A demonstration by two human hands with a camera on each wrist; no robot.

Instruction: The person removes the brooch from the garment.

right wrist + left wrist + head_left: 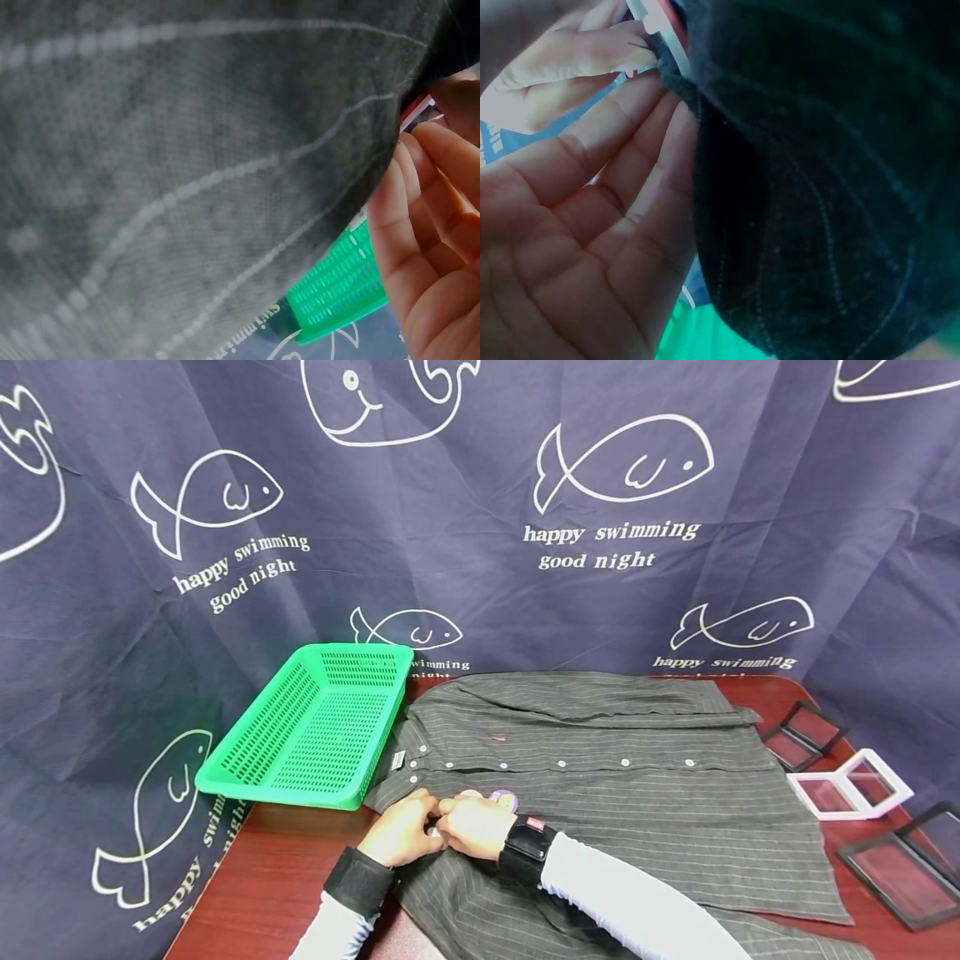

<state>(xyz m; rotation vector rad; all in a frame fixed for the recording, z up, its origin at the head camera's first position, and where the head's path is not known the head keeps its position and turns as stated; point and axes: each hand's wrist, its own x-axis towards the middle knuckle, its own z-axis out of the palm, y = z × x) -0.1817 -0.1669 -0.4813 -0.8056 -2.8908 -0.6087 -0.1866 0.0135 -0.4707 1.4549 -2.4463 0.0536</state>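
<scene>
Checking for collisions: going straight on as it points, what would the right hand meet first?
Probably the left hand, just ahead of the right hand in the head view, though the shirt may come between; depth is unclear.

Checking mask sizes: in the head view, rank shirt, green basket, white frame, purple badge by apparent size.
Largest to smallest:
1. shirt
2. green basket
3. white frame
4. purple badge, possibly partly hidden

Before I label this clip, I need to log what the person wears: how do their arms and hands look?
The left hand and right hand wear no gloves. Each wrist has a wide black band, left and right; the right one bears a small red tag. The left sleeve and right sleeve are white.
</scene>
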